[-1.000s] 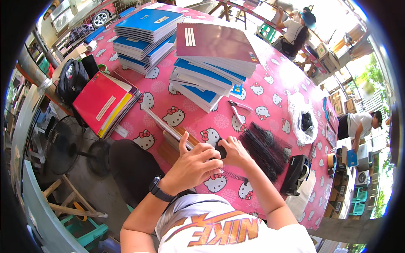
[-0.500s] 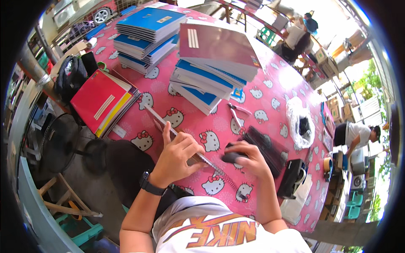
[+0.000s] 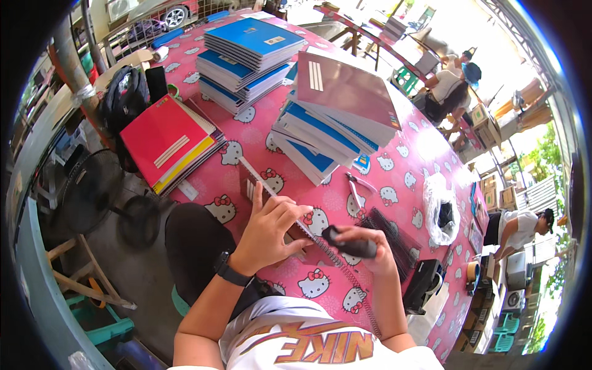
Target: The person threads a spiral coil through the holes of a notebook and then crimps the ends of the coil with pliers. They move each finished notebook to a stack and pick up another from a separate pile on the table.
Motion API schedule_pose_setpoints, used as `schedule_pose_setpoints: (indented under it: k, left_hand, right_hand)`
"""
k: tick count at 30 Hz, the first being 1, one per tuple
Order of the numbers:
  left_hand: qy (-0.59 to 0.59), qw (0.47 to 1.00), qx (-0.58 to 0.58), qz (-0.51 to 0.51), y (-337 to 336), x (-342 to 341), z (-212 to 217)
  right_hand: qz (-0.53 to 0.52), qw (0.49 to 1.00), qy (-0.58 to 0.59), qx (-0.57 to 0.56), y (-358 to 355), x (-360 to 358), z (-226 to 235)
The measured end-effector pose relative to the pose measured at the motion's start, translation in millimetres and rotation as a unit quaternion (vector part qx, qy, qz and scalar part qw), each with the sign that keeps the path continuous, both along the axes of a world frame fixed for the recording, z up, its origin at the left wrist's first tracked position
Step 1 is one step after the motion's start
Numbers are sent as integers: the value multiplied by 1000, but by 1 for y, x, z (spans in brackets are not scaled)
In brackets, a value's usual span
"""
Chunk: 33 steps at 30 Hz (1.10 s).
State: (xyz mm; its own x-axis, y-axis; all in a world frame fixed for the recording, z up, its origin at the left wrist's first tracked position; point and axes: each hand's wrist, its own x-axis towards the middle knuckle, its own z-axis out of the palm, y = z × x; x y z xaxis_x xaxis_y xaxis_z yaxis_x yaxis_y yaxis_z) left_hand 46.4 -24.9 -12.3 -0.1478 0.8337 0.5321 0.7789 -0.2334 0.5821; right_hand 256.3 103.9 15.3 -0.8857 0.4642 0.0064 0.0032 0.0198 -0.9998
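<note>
My left hand (image 3: 271, 231) grips a maroon-covered notebook (image 3: 248, 186) by its edge, fingers spread across it, with the bound edge running diagonally toward my right. From the near end of that edge a thin dark spiral coil (image 3: 353, 280) trails down toward my right forearm. My right hand (image 3: 377, 250) is closed around a black rounded hand-held tool (image 3: 353, 245), slightly blurred, whose tip is close beside the coil where it meets the notebook. A bundle of black coils (image 3: 394, 237) lies just beyond my right hand. Pink-handled pliers (image 3: 359, 187) rest farther away.
Tall stacks of blue notebooks (image 3: 253, 40) and maroon-topped notebooks (image 3: 345, 86) stand beyond my hands. Red notebooks (image 3: 163, 139) lie at left, near a black fan (image 3: 92, 188). At right are a plastic bag (image 3: 435, 231) and a black boxy device (image 3: 421, 285). Other people work farther off.
My right hand has turned the black tool, bringing its tip toward the coil by the notebook's edge. My left hand stays on the notebook, its fingers more spread. The view has shifted.
</note>
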Motion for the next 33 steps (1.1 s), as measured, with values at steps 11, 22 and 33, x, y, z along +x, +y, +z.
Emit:
schedule_pose_setpoints:
  k: [11, 22, 33]
  left_hand:
    - [-23, 999, 37, -9, -5, -4, -2]
    - [-168, 949, 181, 197, 17, -61, -16]
    - [-461, 886, 40, 24, 20, -76, -41]
  right_hand:
    - [-34, 946, -202, 250, 23, -33, -1]
    - [16, 994, 44, 101, 0, -48, 5]
    - [-45, 982, -103, 151, 34, -63, -13]
